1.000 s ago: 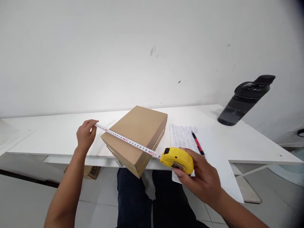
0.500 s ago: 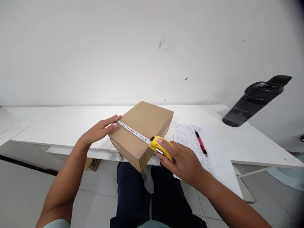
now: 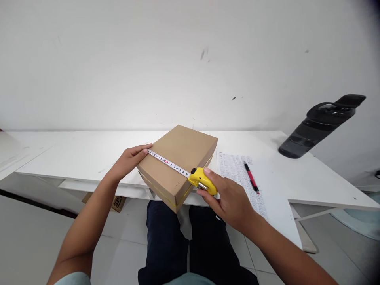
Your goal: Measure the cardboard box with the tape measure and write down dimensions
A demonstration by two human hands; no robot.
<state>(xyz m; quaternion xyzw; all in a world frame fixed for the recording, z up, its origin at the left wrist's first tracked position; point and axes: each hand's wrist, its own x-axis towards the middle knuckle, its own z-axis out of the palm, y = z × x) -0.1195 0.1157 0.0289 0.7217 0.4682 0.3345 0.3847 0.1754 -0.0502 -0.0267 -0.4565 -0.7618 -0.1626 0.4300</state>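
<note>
A closed brown cardboard box (image 3: pixel 190 144) lies at an angle on the desk, its near corner jutting past the front edge above my lap. Across its top runs the white, numbered blade of a yellow tape measure (image 3: pixel 204 181). My left hand (image 3: pixel 130 159) is at the box's left edge, thumb pressing the blade's end and fingers along the side; the blade's tip is hidden under it. In my right hand (image 3: pixel 230 198) the tape measure's case is gripped between thumb and fingers, by the box's right edge.
A handwritten sheet (image 3: pixel 234 162) lies on the white desk (image 3: pixel 89 154) right of the box, with a red and black pen (image 3: pixel 251 178) on it. Farther right stands a dark bottle (image 3: pixel 317 126). A wall (image 3: pixel 178 63) rises behind; another cardboard box (image 3: pixel 118 203) sits below the desk.
The tape measure's case has shifted slightly right, with its tilt altered in my right hand. My left forearm has swung a little to the right; its hand stays at the box edge.
</note>
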